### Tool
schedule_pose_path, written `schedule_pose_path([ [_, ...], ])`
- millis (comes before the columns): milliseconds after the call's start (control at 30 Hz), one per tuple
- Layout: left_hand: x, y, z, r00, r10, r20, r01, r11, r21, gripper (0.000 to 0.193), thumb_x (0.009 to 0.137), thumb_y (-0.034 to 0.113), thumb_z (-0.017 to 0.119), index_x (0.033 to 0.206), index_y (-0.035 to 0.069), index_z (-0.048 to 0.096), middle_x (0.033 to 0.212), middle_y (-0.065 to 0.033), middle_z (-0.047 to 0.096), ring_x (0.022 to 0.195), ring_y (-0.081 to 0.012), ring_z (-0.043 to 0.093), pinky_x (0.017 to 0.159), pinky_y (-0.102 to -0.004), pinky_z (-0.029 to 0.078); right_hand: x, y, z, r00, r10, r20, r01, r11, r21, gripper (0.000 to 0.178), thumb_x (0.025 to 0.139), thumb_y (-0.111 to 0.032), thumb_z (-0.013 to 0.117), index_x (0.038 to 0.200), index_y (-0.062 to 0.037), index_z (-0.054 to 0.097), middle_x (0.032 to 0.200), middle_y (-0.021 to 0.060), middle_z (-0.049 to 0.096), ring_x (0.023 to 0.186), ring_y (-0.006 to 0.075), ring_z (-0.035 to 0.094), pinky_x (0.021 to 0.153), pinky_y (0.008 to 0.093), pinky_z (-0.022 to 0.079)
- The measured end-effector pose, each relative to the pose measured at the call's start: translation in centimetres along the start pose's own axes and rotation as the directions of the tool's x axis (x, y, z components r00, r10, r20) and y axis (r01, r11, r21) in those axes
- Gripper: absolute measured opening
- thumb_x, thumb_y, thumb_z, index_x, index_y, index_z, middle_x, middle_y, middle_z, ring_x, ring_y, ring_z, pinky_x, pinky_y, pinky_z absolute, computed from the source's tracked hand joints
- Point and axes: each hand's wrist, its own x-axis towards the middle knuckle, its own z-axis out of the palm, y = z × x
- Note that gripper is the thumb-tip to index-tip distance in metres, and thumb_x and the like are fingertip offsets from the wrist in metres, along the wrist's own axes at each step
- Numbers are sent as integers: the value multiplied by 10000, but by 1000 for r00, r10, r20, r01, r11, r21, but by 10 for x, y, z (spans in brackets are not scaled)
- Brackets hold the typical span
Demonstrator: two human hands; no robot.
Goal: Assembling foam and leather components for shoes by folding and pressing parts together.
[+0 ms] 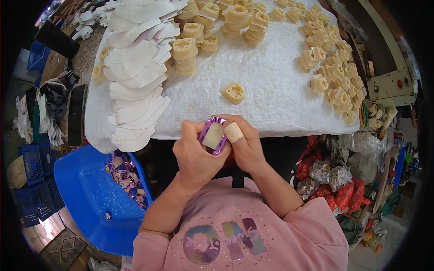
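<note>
Spanning the middle: one bench [271,86], white-sheeted. Blue tub [83,212], standing at the bench's near left corner, is holding shiny purple-and-pale pieces [122,174]. White curved sheets [138,81] are overlapping along the bench's left side. Beige moulded pieces [337,81] are crowding the bench's right side. Left hand [192,149], at the bench's near edge, is gripping the purple-rimmed piece, fingers curling round it. Right hand [248,149], same edge, is steadying its right rim. Purple-rimmed piece [212,136], pale face up, is sitting in the grasp at the bench's near edge. Lone beige piece [232,96] is lying on the bench, nearer its front. Beige wrap [234,132] is covering the right thumb.
</note>
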Motion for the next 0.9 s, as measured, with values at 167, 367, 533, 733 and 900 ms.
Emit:
schedule_pose_path([
  [167, 5, -4, -22, 864, -312, 395, 499, 631, -594, 253, 799, 122, 679, 924, -3, 498, 767, -59, 612, 684, -66, 573, 603, -200, 457, 12, 2, -16, 959, -34, 280, -45, 962, 271, 340, 907, -225, 545, 1180, -25, 527, 1088, 105, 510, 954, 178, 480, 841, 302, 398],
  [367, 9, -16, -37, 901, -118, 417, 279, 894, -350, 349, 866, 313, 631, 965, -18, 584, 828, -53, 617, 709, -87, 540, 641, -207, 422, 25, -6, -16, 920, -305, 247, 327, 944, -51, 258, 879, -222, 560, 1041, -24, 527, 969, 122, 502, 891, 255, 467, 818, 323, 382],
  [533, 2, -8, -42, 937, -151, 315, 326, 704, -631, 210, 866, 105, 647, 996, -40, 569, 892, -61, 611, 813, -78, 547, 735, -222, 451, 27, -17, -4, 869, -398, 293, 465, 858, -216, 211, 854, -223, 576, 891, -28, 507, 779, 112, 465, 763, 289, 439, 677, 364, 376],
  [733, -3, -16, -59, 910, -252, 328, 413, 543, -731, 196, 866, 55, 616, 1023, -35, 538, 939, -53, 589, 827, -80, 547, 751, -223, 450, 41, -21, 15, 862, -375, 340, 447, 880, -161, 237, 816, -231, 637, 890, -27, 543, 780, 107, 492, 732, 283, 452, 639, 364, 385],
  [900, -20, -36, -98, 947, -309, -92, 230, 848, -478, 150, 845, 1, 589, 990, -22, 556, 869, -33, 580, 784, -76, 536, 705, -214, 440, 70, -32, 27, 866, -442, 234, 496, 817, -294, 264, 777, -104, 656, 1027, -48, 590, 902, 112, 543, 848, 314, 504, 754, 381, 416],
])
